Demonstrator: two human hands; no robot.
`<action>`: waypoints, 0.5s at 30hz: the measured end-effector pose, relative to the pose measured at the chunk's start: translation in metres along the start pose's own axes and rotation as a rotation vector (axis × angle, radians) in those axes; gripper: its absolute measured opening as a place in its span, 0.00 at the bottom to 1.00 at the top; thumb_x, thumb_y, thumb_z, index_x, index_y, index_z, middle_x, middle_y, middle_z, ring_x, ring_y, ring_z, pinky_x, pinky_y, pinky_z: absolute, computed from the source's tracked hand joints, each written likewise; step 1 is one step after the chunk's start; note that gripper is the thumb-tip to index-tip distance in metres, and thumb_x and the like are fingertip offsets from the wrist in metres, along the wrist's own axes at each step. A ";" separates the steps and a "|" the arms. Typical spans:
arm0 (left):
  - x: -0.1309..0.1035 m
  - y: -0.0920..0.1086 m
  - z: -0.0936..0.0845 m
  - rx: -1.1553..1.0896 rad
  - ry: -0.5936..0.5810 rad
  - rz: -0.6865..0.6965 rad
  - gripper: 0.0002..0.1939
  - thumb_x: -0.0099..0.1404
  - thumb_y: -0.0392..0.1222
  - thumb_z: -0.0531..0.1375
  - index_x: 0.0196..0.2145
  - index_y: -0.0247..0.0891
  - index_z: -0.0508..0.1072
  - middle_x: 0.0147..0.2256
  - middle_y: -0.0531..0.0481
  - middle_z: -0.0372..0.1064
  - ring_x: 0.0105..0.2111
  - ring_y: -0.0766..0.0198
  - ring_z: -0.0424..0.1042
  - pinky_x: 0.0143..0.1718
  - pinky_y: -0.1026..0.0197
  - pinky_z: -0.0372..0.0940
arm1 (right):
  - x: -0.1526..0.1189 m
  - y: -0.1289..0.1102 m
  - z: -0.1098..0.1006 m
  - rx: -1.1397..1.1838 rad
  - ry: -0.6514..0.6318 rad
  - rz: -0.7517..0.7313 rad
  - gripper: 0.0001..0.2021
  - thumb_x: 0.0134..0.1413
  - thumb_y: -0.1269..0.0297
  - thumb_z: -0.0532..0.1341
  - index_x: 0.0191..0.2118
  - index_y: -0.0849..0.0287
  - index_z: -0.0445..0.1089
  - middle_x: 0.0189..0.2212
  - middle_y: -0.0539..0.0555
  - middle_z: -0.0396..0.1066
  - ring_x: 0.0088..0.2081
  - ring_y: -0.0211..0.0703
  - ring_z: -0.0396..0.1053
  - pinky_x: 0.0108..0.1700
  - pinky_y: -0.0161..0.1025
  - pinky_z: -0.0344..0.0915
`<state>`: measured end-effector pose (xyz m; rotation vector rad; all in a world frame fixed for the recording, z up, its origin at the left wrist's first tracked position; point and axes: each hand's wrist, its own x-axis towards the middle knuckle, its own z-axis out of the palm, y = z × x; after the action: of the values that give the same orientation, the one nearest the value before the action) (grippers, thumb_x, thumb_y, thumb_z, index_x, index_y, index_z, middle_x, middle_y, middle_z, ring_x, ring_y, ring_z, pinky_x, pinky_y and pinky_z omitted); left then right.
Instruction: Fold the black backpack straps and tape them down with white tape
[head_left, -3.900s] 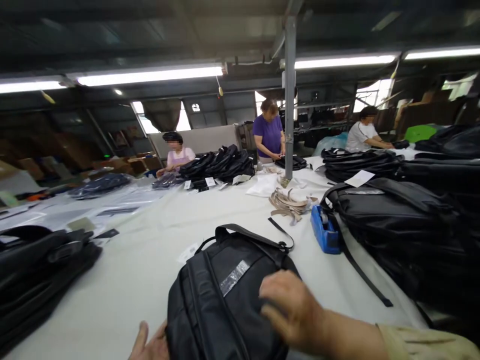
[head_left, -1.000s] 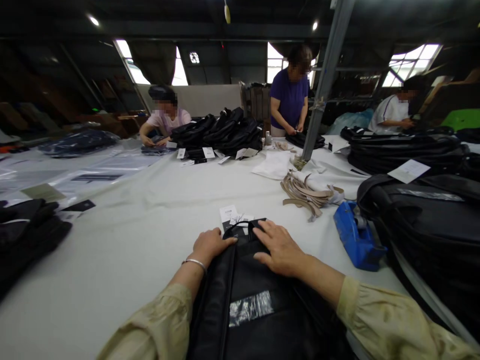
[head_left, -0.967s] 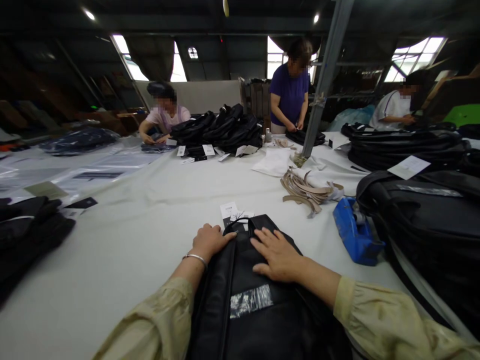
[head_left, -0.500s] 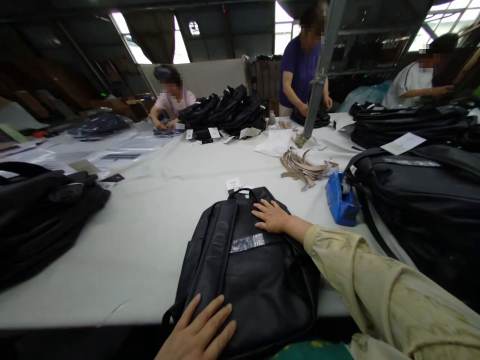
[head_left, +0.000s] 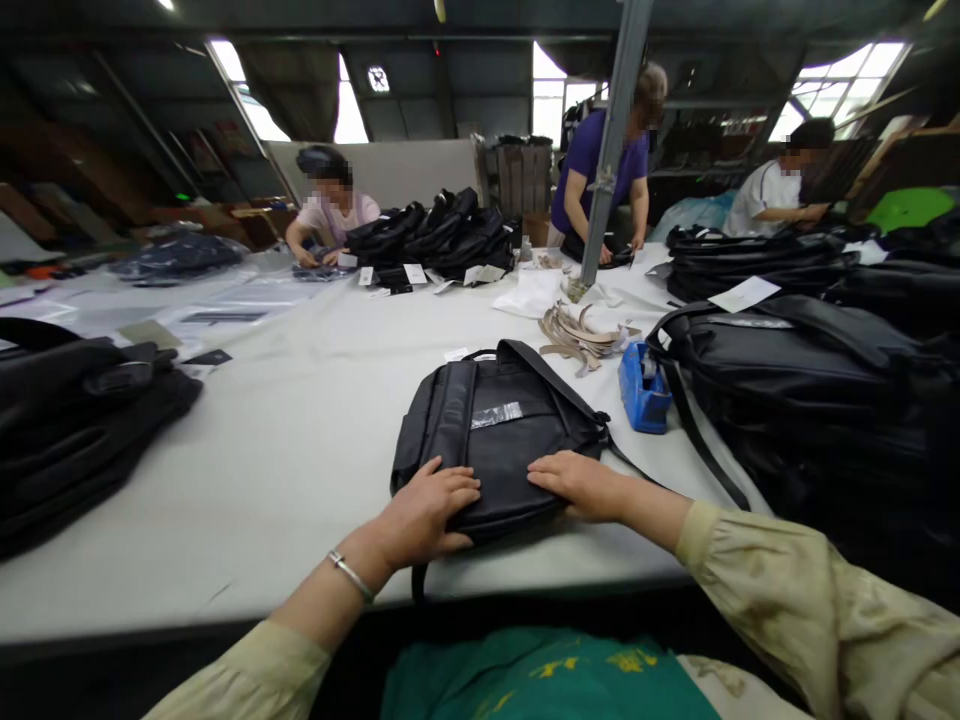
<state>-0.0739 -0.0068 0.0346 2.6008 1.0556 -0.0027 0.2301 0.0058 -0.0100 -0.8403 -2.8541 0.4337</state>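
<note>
A black backpack (head_left: 517,455) lies flat on the white-covered table (head_left: 300,470), its strap side up and its top pointing away from me. A strip of clear plastic (head_left: 496,415) crosses its upper part. My left hand (head_left: 435,508) rests on the lower left of the backpack, fingers spread, a silver bracelet on the wrist. On the lower right edge lies my right hand (head_left: 574,483), fingers stretched over the black surface. Neither hand is closed round anything.
To the right stand a blue tape dispenser (head_left: 645,390) and a pile of black bags (head_left: 810,390). More bags (head_left: 82,430) lie at left. Beige strips (head_left: 581,335) and a metal post (head_left: 611,150) are ahead. Three people work across the table.
The backpack has moved away from the table's front edge. My right hand has come down from its top to its lower right; my left hand has moved forward with the bag.
</note>
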 end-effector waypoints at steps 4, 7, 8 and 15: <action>0.000 -0.020 -0.016 0.107 0.032 -0.121 0.38 0.48 0.37 0.68 0.58 0.50 0.67 0.62 0.46 0.60 0.63 0.45 0.54 0.63 0.43 0.51 | 0.016 0.018 -0.018 0.053 -0.002 0.098 0.24 0.47 0.72 0.62 0.54 0.59 0.70 0.49 0.60 0.73 0.49 0.51 0.70 0.52 0.42 0.62; -0.014 -0.035 -0.024 0.167 0.064 -0.224 0.37 0.52 0.34 0.63 0.60 0.51 0.65 0.65 0.45 0.54 0.63 0.47 0.55 0.61 0.47 0.55 | 0.023 0.022 -0.032 0.101 -0.009 0.161 0.19 0.49 0.70 0.61 0.49 0.56 0.73 0.43 0.55 0.76 0.45 0.48 0.72 0.48 0.38 0.63; -0.020 -0.038 -0.025 0.192 0.065 -0.250 0.35 0.55 0.34 0.61 0.60 0.51 0.65 0.65 0.45 0.54 0.63 0.47 0.55 0.61 0.47 0.56 | 0.023 0.022 -0.035 0.114 -0.012 0.166 0.18 0.49 0.70 0.61 0.48 0.55 0.74 0.42 0.54 0.77 0.44 0.48 0.73 0.47 0.37 0.63; -0.028 -0.011 -0.012 0.366 0.186 -0.089 0.35 0.51 0.44 0.69 0.57 0.38 0.68 0.63 0.34 0.57 0.66 0.41 0.46 0.65 0.35 0.32 | 0.022 0.027 -0.025 0.105 0.005 0.160 0.19 0.47 0.72 0.61 0.47 0.55 0.74 0.40 0.53 0.77 0.43 0.46 0.73 0.46 0.35 0.62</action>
<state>-0.1034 -0.0146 0.0455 2.9211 1.3465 0.0282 0.2307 0.0458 0.0068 -1.0513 -2.7424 0.5942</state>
